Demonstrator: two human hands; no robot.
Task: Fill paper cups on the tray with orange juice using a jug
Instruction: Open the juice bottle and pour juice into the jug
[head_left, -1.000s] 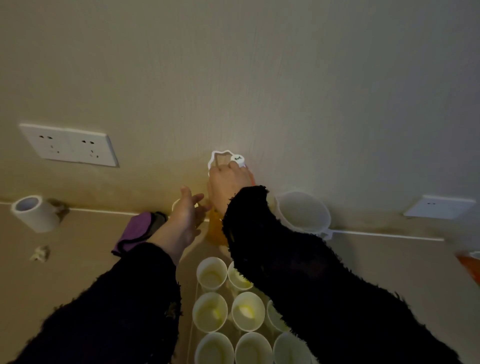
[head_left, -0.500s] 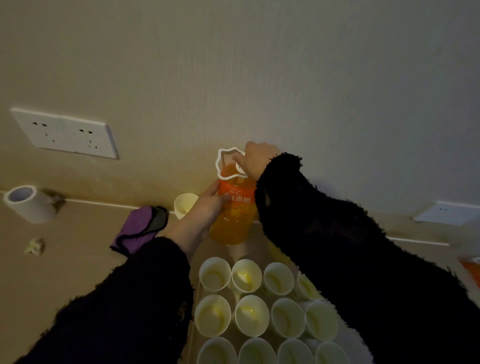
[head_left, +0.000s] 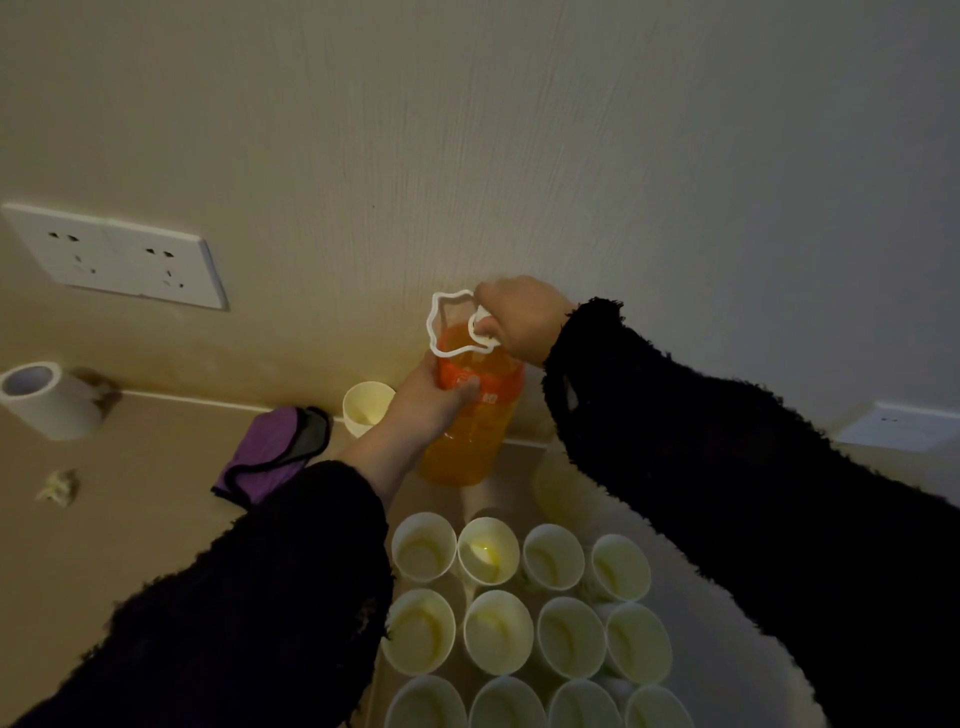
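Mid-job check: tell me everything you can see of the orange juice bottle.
The juice bottle is clear plastic, holding orange liquid up to its shoulder, with an orange label band and a white looped carry handle at the neck. It stands roughly upright near the wall, beyond the paper cups. The left hand holds it round the label; the right hand grips what looks like the white cap. I cannot tell whether its base rests on the surface.
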